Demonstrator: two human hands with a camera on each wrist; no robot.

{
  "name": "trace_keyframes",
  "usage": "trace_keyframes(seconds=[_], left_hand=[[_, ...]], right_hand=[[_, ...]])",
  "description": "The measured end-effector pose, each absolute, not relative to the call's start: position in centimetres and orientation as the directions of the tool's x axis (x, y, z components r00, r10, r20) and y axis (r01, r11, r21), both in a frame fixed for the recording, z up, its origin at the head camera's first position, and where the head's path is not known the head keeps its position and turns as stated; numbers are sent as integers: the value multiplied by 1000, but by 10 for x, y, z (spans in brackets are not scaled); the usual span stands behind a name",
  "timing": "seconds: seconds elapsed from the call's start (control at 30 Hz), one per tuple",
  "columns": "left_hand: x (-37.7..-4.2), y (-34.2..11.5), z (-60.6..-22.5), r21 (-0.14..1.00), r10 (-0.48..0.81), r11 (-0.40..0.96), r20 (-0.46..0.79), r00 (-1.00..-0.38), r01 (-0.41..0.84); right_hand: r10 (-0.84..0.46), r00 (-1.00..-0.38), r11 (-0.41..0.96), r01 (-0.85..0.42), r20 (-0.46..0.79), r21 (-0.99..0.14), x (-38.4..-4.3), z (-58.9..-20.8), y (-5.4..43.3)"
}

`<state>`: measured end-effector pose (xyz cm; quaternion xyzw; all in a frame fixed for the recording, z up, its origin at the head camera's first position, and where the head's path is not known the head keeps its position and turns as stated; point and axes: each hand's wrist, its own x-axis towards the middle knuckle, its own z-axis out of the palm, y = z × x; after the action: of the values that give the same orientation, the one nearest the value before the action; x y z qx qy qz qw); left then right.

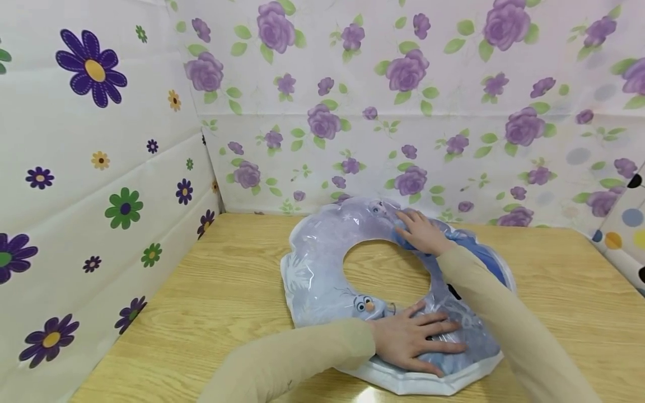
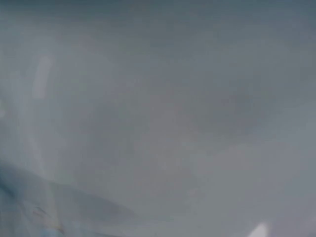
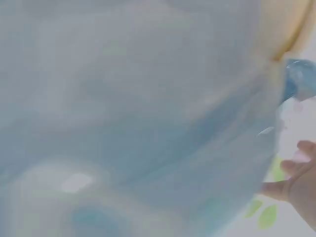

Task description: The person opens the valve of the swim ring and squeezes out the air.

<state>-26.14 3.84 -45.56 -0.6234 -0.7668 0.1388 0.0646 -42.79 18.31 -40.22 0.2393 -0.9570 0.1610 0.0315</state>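
A partly puffed-up swim ring (image 1: 322, 263), pale lilac and blue with a snowman picture and a blue-dressed figure, lies on the wooden table. My left hand (image 1: 415, 341) rests on its near side, fingers spread and palm down. On the far right part of the ring, my right hand (image 1: 422, 230) lies with its fingers extended over the printed figure. Blurred grey-blue vinyl (image 2: 158, 118) fills the left wrist view. In the right wrist view the ring's surface (image 3: 148, 123) takes up most of the picture, with the fingers of my right hand (image 3: 298, 182) at the right edge.
The wooden table (image 1: 221, 280) extends to both sides of the ring. A white cloth with purple roses (image 1: 322, 120) hangs behind it. At the left hangs a daisy-patterned cloth (image 1: 126, 168), and a dotted cloth (image 1: 625, 224) is at the right.
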Motion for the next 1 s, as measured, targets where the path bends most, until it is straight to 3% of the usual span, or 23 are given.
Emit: trace_keyframes(seconds=[0.2, 0.6, 1.0], left_hand=[[-262, 40, -457, -276, 975, 184, -70, -211, 943], [-263, 38, -457, -273, 975, 179, -79, -207, 945], [-262, 37, -452, -291, 977, 172, -72, -201, 941]], right_hand=[[-424, -897, 854, -442, 124, -275, -433, -399, 166], [-541, -838, 791, -536, 72, -297, -432, -410, 157], [-531, -845, 819, -496, -55, -289, -435, -421, 159]])
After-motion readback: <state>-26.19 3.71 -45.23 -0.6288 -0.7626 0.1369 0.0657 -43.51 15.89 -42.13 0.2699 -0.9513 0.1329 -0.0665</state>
